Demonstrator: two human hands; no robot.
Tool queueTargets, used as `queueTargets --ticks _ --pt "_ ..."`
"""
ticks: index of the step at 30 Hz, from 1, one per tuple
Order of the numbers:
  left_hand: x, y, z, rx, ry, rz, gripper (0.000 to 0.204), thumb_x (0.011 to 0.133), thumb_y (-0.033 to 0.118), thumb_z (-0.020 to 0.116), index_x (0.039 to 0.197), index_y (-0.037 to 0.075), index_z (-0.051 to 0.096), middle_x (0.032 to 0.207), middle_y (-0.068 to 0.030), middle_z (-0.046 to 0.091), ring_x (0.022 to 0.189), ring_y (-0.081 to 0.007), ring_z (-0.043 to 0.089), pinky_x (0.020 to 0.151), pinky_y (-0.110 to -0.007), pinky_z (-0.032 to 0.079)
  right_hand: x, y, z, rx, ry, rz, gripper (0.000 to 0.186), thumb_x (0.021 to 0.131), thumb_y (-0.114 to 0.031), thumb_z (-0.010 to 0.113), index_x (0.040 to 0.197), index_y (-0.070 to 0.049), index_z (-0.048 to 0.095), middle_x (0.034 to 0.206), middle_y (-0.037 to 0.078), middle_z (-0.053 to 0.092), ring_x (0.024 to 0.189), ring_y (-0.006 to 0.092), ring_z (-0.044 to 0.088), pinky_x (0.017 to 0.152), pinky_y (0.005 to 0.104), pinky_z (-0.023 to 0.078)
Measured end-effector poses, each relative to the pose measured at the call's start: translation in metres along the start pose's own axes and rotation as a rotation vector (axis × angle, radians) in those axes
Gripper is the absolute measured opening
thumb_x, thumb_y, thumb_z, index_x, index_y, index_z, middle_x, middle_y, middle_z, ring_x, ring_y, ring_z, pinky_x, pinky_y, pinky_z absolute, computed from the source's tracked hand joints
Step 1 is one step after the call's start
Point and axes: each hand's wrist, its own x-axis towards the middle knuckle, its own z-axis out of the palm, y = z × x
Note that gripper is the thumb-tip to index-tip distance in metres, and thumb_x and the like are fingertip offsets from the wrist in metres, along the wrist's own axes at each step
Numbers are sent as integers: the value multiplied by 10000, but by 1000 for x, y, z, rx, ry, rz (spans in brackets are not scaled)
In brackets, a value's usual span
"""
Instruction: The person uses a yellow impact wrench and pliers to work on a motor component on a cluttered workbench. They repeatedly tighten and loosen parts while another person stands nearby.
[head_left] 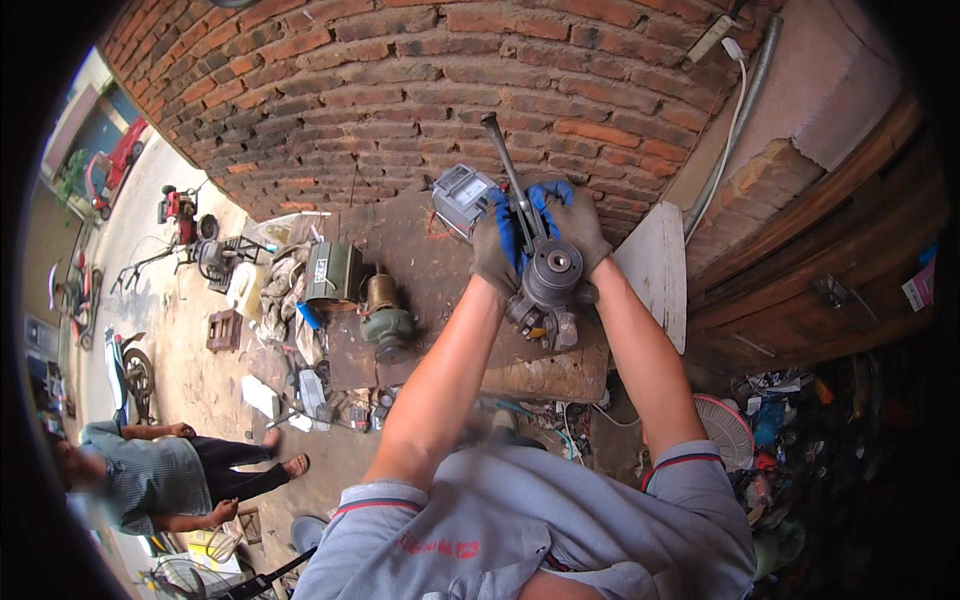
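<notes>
Both my hands wear grey gloves with blue on the fingers. Between them, over the workbench (430, 235), is a dark grey metal device (553, 276) with a ringed round body, a centre hole and a long lever pointing away toward the wall. My left hand (496, 246) is closed against the lever's left side. Opposite it, my right hand (575, 222) wraps the right side near the lever's base. Metal parts jut out below the round body. A grey meter box (463, 194) with a pale dial sits just beyond my left hand.
A brick wall (430, 110) rises behind the bench. Left on the bench stand a green box (333, 274) and a green-and-brass motor-like unit (386, 325). A white board (655, 275) leans at right, above a round fan (722, 432). Another person (165, 475) is at lower left.
</notes>
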Motion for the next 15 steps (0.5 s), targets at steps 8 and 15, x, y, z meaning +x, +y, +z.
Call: queueTargets --ticks 8,15 --pt "-9 -3 -31 631 128 265 268 1027 235 514 1070 0 634 955 -63 650 847 -148 567 763 -343 504 17 41 -15 -415 -1 -151 293 923 -245 633 1065 7 676 983 161 712 877 228 664 786 390 518" --pt "25 -29 -36 163 152 311 166 1001 156 567 1120 42 585 961 -46 637 842 -128 601 746 -294 530 75 95 -45 -496 -14 193 525 1005 -460 531 1145 35 637 1080 253 684 979 429 640 863 458 488"
